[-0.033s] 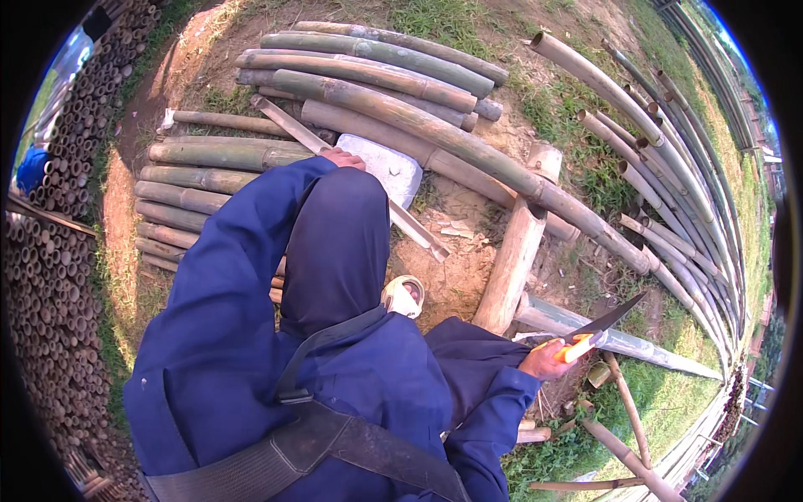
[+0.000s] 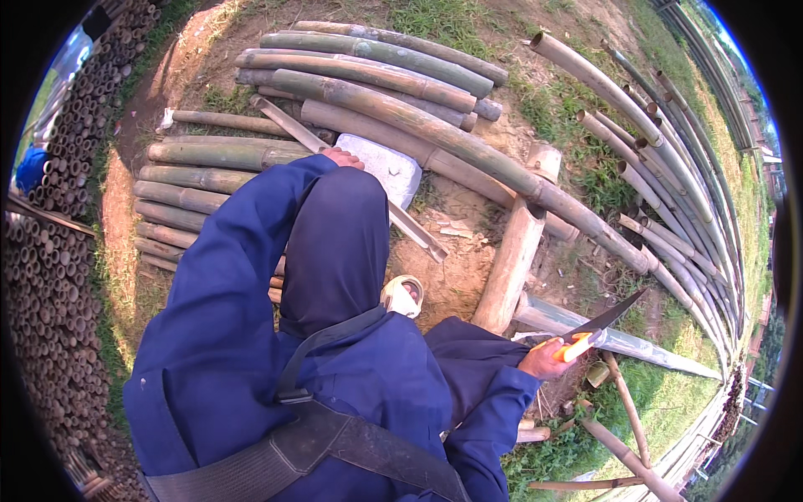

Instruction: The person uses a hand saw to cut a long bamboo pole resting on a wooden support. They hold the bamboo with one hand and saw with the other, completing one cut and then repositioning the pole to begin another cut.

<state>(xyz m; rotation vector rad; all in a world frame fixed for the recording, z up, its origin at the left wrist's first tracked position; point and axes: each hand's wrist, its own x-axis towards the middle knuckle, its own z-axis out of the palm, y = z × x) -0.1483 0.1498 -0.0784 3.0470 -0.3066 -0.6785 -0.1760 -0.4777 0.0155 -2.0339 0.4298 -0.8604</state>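
Bamboo poles (image 2: 368,100) lie beyond the pale block (image 2: 397,171); a knee (image 2: 339,230) part-hides the split strip (image 2: 416,230) by its left edge. Left hand (image 2: 344,158) meets strip (I cannot tell its grip); right hand (image 2: 545,361) clasps orange-handled blade (image 2: 615,315), above patchy earth (image 2: 456,284).

Open-air bamboo work yard, viewed from where I stand in daylight. Identifying features: a wall-like stack of cut bamboo (image 2: 50,309) at left, hollow ends facing outward; bamboo poles (image 2: 376,53) lying in rows on bare soil (image 2: 458,286) and patchy grass (image 2: 439,29); long poles (image 2: 598,81) fanned at right; and one cutting tool, an orange-handled saw (image 2: 612,316).
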